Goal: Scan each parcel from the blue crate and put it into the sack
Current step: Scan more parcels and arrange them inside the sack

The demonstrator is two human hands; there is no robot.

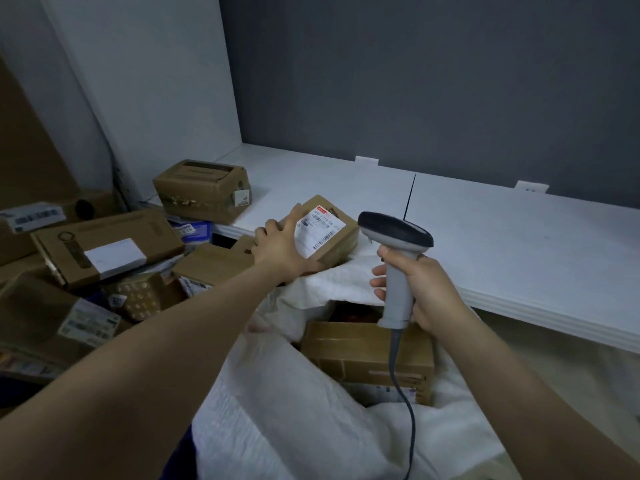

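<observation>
Head view: I see the left hand [282, 245] gripping the small brown cardboard parcel [341, 237] at the edge of the white table [519, 244], label up, above the white sack [277, 393]. The right hand [427, 294] has its fingers wrapped round the grey handheld scanner [394, 237], whose head sits just right of the label.

The label [317, 230] on the parcel [334, 245] is too blurred to read. The left hand [280, 247] covers the parcel's near corner. The right hand [426, 292] hides part of the scanner [394, 233] grip. Folds of the sack [277, 410] hide the base of a box [363, 355] inside. The cable [392, 368] runs off the bottom edge.
</observation>
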